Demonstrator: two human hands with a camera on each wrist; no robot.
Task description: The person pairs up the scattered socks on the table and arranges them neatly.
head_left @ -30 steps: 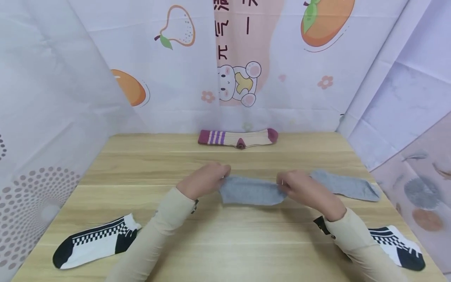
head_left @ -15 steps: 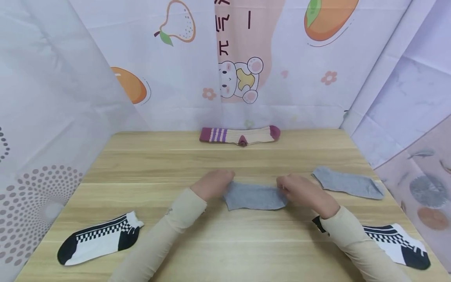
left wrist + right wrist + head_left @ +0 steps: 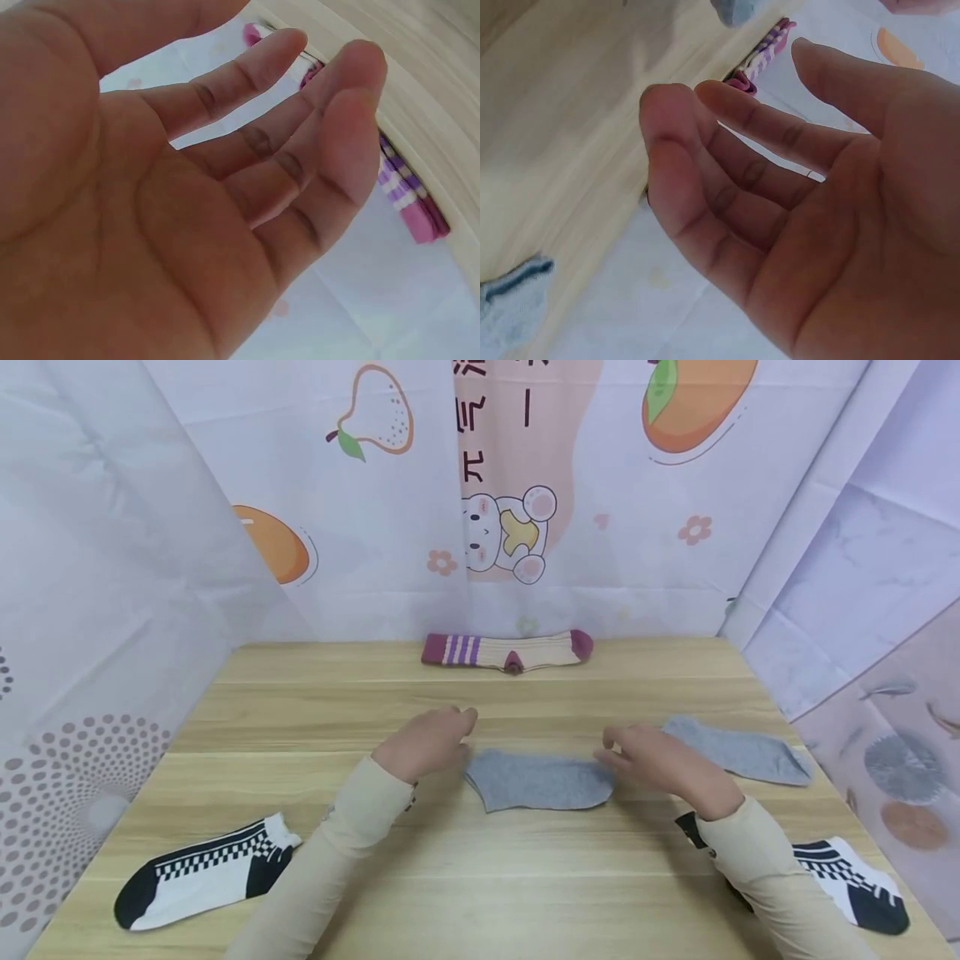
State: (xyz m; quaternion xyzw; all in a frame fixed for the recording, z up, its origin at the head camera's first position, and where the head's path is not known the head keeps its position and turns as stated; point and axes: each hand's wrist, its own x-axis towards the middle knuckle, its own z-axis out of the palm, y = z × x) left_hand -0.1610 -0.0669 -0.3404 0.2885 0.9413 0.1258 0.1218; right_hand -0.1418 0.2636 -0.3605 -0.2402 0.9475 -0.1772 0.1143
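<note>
A grey sock (image 3: 540,781) lies flat on the wooden table between the two hands in the head view. Just off its left end is the left hand (image 3: 426,743), holding nothing; its wrist view shows the palm (image 3: 150,202) bare and the fingers loosely bent. At the sock's right end hovers the right hand (image 3: 663,764), thumb and fingers parted. In the right wrist view that palm (image 3: 840,240) is bare too. Behind the right hand lies a second grey sock (image 3: 750,754), partly covered by the hand in the head view.
A cream sock (image 3: 536,652) with maroon ends and purple stripes lies along the table's back edge. One black-and-white checked sock (image 3: 206,877) is at front left, another (image 3: 851,885) at front right, partly behind the sleeve. Printed curtains (image 3: 360,543) hang behind and beside the table (image 3: 480,885).
Both hands have let go of the middle grey sock, which they held by its ends and laid down on the table. The left hand has drawn off leftward, the right slightly rightward.
</note>
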